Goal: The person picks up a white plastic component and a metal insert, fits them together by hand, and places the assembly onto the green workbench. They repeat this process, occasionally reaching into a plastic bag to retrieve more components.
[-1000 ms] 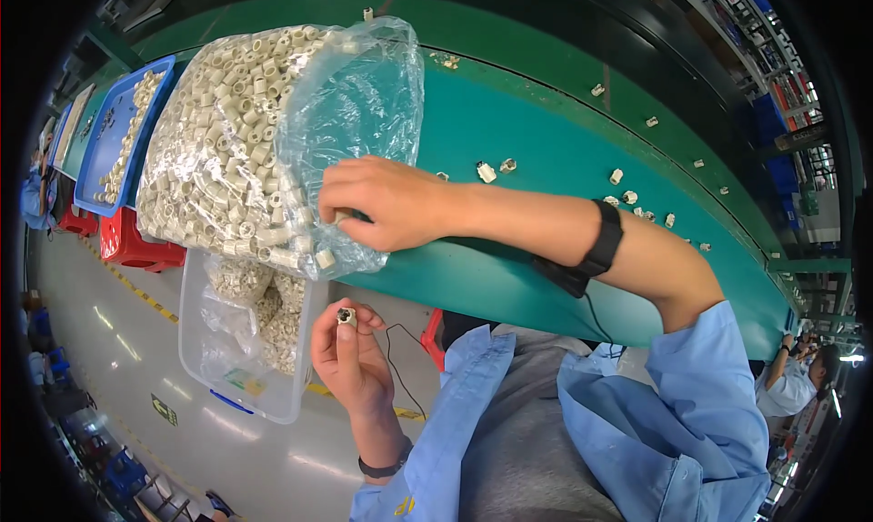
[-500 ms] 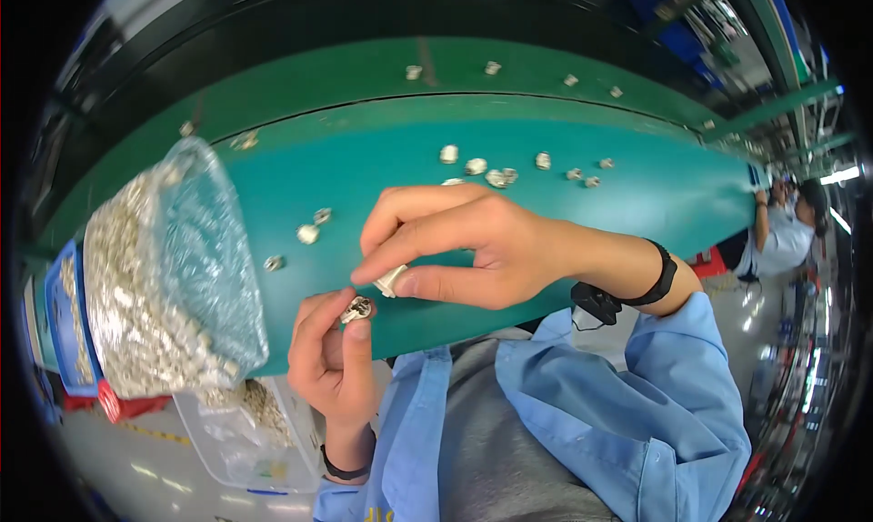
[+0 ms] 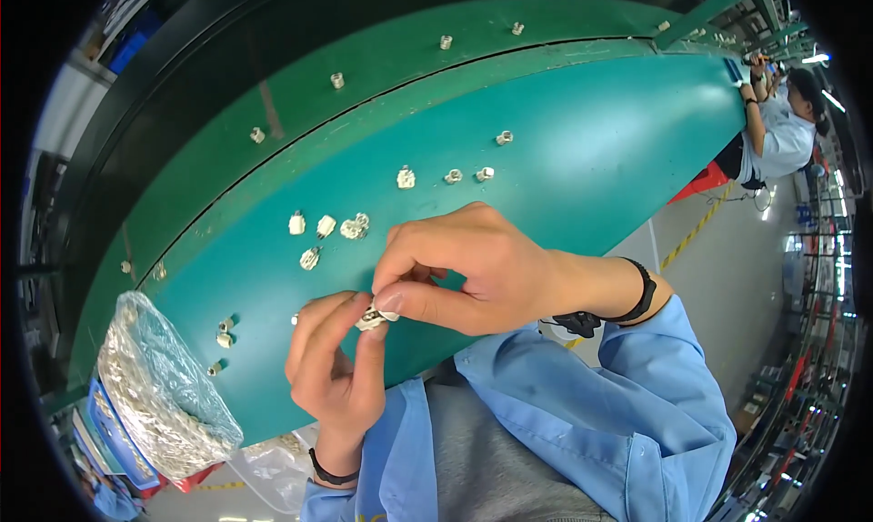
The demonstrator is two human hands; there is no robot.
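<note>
My left hand [image 3: 335, 363] pinches a small white part with a dark metal inside [image 3: 368, 321] between thumb and fingertips. My right hand [image 3: 473, 272] comes in from the right, its thumb and fingers closed on a small white piece [image 3: 388, 316]. The two pieces meet at my fingertips; how they fit together is partly hidden by the fingers. Just beyond my hands, several loose white parts lie on the green work surface [image 3: 582, 172], among them a pale blocky one [image 3: 326, 225] and a flower-shaped one [image 3: 356, 226].
At the left stands a clear plastic bag [image 3: 155, 395] full of small pale parts, beside a blue tray [image 3: 118, 436]. Small metal-and-white parts, such as one [image 3: 337, 81], sit along the far green ledge. A co-worker [image 3: 784, 126] works at the far right end.
My right hand has brought its white piece against the part in my left hand; before, they were slightly apart. The whole view has swung, so the bag appears lower left.
</note>
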